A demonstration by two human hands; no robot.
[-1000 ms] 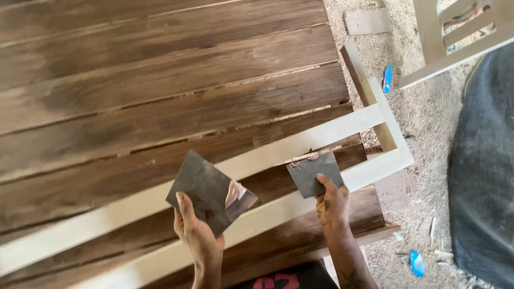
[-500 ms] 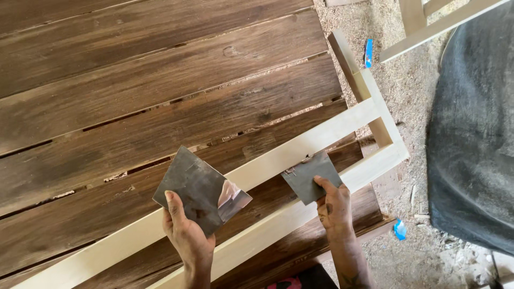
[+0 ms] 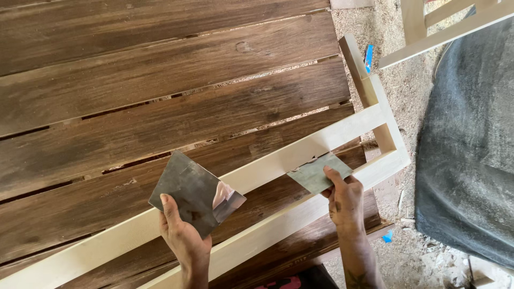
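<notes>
Landmark: a pale wooden frame [image 3: 278,160] lies slantwise across a dark plank bench [image 3: 160,80]; everything below is placed against that frame.
Left hand [image 3: 184,241]: its grip is closed around a large dark sheet of sandpaper [image 3: 195,192], one corner folded over, held up just above the frame's near end.
Right hand [image 3: 342,200]: fingers are spread flat, pressing a smaller grey sheet of sandpaper [image 3: 318,172] against the frame's upper rail, in the gap between the two long rails near the crosspiece end.
Progress: judging by looks only, the frame's wood is bare and light all along. The right hand is working the stretch close to the far corner; nothing shows how smooth the remaining length is, so I cannot tell how much sanding remains.
Count: two hands, two sandpaper sheets, one frame with two long rails on the bench.
Beyond the frame: a second pale wooden piece [image 3: 444,27] stands past its far end, over a sawdust floor [image 3: 407,91] with a few blue scraps [image 3: 369,56] and a grey covering [image 3: 471,150].
</notes>
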